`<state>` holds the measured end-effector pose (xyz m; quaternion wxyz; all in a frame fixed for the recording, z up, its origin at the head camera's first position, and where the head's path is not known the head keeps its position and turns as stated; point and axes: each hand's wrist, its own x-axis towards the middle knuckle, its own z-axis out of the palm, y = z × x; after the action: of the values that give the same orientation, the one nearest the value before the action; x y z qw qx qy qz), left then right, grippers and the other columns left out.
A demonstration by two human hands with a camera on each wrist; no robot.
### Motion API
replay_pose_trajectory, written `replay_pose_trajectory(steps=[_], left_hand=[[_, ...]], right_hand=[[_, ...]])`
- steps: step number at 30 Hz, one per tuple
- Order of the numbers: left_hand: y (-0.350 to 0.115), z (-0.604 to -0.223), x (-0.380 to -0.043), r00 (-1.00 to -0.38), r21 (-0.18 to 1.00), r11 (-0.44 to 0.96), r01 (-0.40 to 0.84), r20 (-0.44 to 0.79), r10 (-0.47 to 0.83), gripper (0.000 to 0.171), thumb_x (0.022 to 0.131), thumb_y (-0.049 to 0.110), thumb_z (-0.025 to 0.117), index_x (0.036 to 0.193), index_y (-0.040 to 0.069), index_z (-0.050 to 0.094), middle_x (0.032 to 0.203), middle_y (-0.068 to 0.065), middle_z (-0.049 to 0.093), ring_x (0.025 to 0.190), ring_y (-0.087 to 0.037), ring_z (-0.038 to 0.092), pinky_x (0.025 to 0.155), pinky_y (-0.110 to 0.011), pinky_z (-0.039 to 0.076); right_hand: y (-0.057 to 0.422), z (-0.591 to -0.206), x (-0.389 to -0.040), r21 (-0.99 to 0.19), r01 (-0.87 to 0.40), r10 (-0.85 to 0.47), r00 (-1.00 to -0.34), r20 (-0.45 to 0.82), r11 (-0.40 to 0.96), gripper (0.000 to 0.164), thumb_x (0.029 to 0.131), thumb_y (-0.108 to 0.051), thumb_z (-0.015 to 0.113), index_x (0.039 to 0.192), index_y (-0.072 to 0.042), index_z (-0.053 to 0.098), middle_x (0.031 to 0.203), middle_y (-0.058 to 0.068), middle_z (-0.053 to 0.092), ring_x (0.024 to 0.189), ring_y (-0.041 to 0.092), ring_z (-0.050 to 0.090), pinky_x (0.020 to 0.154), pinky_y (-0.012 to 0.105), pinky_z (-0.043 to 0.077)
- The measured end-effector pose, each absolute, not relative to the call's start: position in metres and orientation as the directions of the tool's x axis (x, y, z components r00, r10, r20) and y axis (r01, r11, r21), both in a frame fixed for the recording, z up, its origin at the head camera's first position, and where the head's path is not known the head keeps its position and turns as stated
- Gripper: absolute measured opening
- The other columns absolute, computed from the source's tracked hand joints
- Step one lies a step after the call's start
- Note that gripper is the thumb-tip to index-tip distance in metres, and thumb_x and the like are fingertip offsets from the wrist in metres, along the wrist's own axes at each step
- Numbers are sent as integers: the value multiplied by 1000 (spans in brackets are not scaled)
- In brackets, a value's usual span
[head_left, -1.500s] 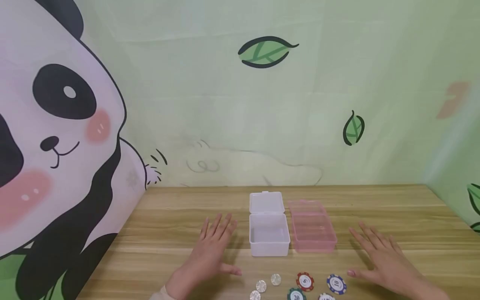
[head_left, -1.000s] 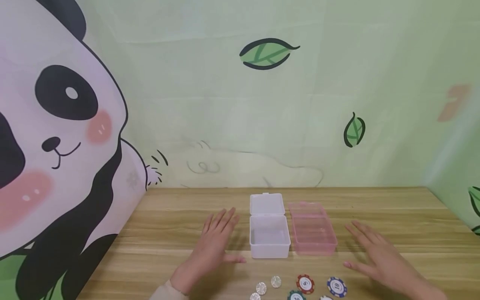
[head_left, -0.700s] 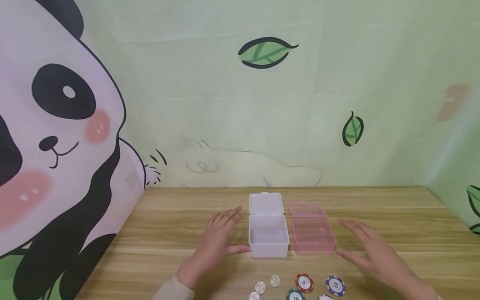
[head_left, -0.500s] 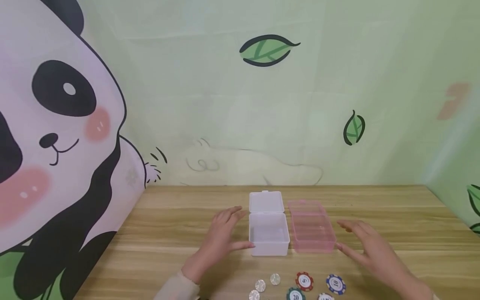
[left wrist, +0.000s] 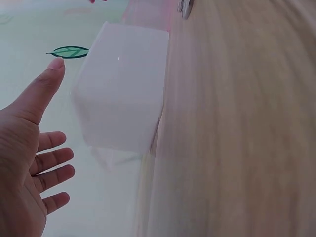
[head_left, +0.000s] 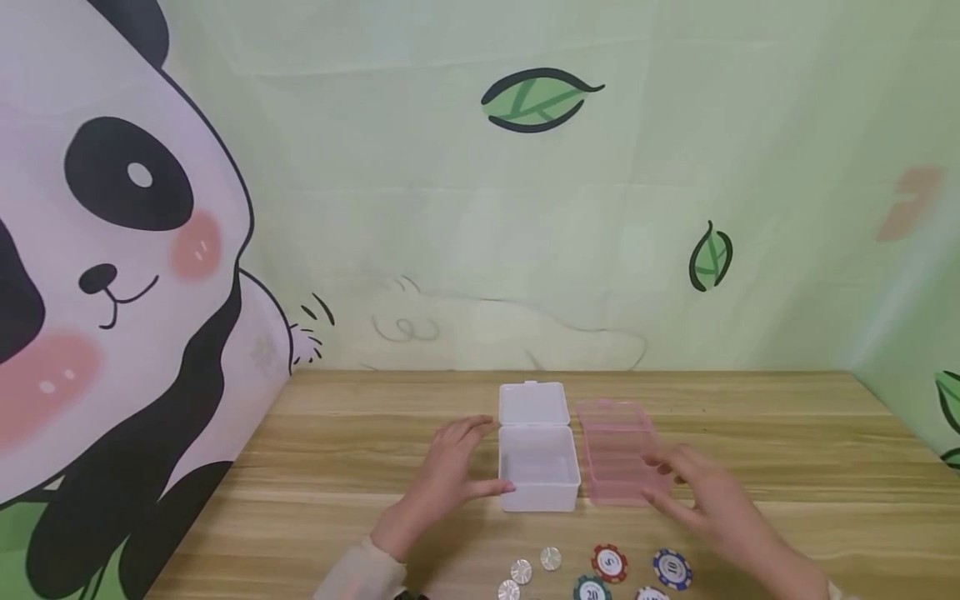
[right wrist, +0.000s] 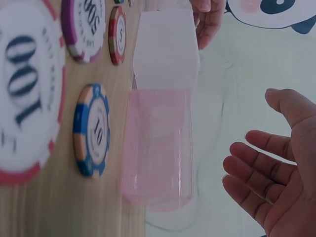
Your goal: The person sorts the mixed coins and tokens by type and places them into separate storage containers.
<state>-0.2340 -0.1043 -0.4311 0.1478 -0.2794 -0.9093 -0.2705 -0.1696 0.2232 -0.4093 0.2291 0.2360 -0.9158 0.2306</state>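
Observation:
A white plastic box (head_left: 540,498) with its lid raised stands mid-table. Right beside it is a pink translucent box (head_left: 617,442), also with its lid back. Along the white box's left side is my left hand (head_left: 435,483), its thumb near the front corner and fingers extended. In the left wrist view a gap shows between that hand and the white box (left wrist: 121,89). My right hand (head_left: 712,500) is at the pink box's right edge, fingers slightly bent around nothing. The right wrist view shows it apart from the pink box (right wrist: 158,143).
In front of the boxes lie a red poker chip (head_left: 610,563), a blue chip (head_left: 672,569), a green chip (head_left: 592,589) and, left of them, several shiny coin-like discs (head_left: 521,571). A large 100 chip (right wrist: 29,89) is close to the right wrist camera. A cloth backdrop (head_left: 420,208) borders the wooden table.
Both hands have moved inward, the left toward the white box and the right toward the pink box. Their spread fingers have drawn closer together. Boxes and chips stay put.

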Motion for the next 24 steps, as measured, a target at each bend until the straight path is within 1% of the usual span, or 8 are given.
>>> replay_pose_trajectory(steps=[5,9,13,18,24], left_hand=[[-103,-435,-235,-791,415,682,602,428,438,72,71,41,80,128,4,57,136,-13,56,128,-35,49,110,-55,34],[-103,-437,-236,-783,421,666,616,424,456,66,74,39,79,125,2,58,135,-13,57,127,-35,49,109,-56,34],[-104,-438,-235,-782,426,660,619,410,469,62,77,37,77,124,1,59,136,-13,56,127,-35,50,109,-55,34],[-104,-439,-235,-782,448,642,622,406,473,62,78,37,76,125,0,59,137,-14,56,128,-37,49,109,-55,34],[-104,-443,-237,-787,500,609,616,415,456,60,77,33,78,123,1,59,136,-14,56,127,-37,49,109,-56,34]], right_hand=[[215,-410,-169,-344,-551,-337,-787,516,760,30,83,-21,74,110,-12,66,98,-5,67,81,4,59,66,26,54],[210,-412,-169,-372,-579,-352,-776,523,725,20,82,-18,74,101,-15,68,90,-10,64,77,-3,54,64,21,52],[203,-412,-168,-406,-596,-375,-779,503,693,10,84,-16,72,93,-19,66,86,-16,60,76,-8,50,62,18,50],[196,-413,-169,-404,-621,-421,-768,482,671,8,85,-17,71,87,-21,64,82,-18,56,74,-9,47,60,17,49],[190,-417,-170,-409,-644,-469,-758,454,646,8,85,-16,71,86,-20,64,80,-16,57,73,-7,47,59,19,49]])
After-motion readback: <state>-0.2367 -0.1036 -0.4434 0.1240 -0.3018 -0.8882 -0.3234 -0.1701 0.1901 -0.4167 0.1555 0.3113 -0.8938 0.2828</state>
